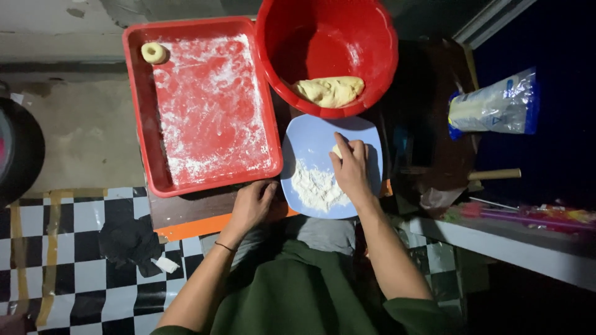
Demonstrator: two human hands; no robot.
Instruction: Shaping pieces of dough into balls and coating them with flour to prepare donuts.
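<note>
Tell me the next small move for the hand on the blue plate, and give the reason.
Probably roll the dough piece under the right hand through the flour on the blue plate: it sits at the pile's edge, and only one ring lies in the floured red tray.

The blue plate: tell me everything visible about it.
The blue plate is pale blue, squarish with rounded corners, smooth like plastic. It lies flat between the red tray and red bowl. A flour heap sits on it. The right hand presses a dough piece there; the left hand rests at its left edge.
</note>
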